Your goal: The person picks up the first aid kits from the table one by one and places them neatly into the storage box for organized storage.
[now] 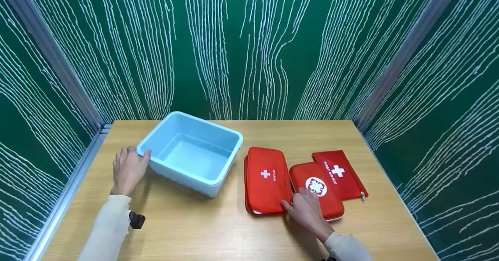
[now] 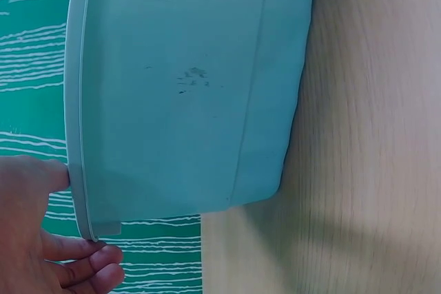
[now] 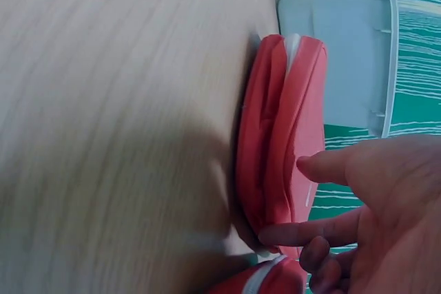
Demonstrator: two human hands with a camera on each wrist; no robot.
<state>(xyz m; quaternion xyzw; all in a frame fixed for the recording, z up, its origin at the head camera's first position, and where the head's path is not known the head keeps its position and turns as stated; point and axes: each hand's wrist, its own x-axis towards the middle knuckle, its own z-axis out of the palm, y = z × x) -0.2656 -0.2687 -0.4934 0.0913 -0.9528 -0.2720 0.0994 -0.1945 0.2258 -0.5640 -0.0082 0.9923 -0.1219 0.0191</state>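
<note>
A light blue plastic bin (image 1: 226, 175) sits at the left of the table, and its near side looks tilted. At its left corner my left hand (image 1: 128, 167) grips the rim, thumb on one side and fingertips underneath in the left wrist view. Right of the bin lies a thick, layered red first aid pouch (image 1: 267, 163) with a small white cross. My right hand (image 1: 308, 210) pinches its right edge: the thumb is on its top face, the index finger (image 3: 296, 234) at its lower edge. The other right fingers are curled in.
A red case (image 1: 329, 206) with a round white emblem lies under and beside my right hand. Overlapping it on the right is a flat red first aid kit pouch (image 1: 347, 175) with a zipper pull. Green walls (image 1: 304, 58) with white lines bound the wooden table (image 1: 218, 233).
</note>
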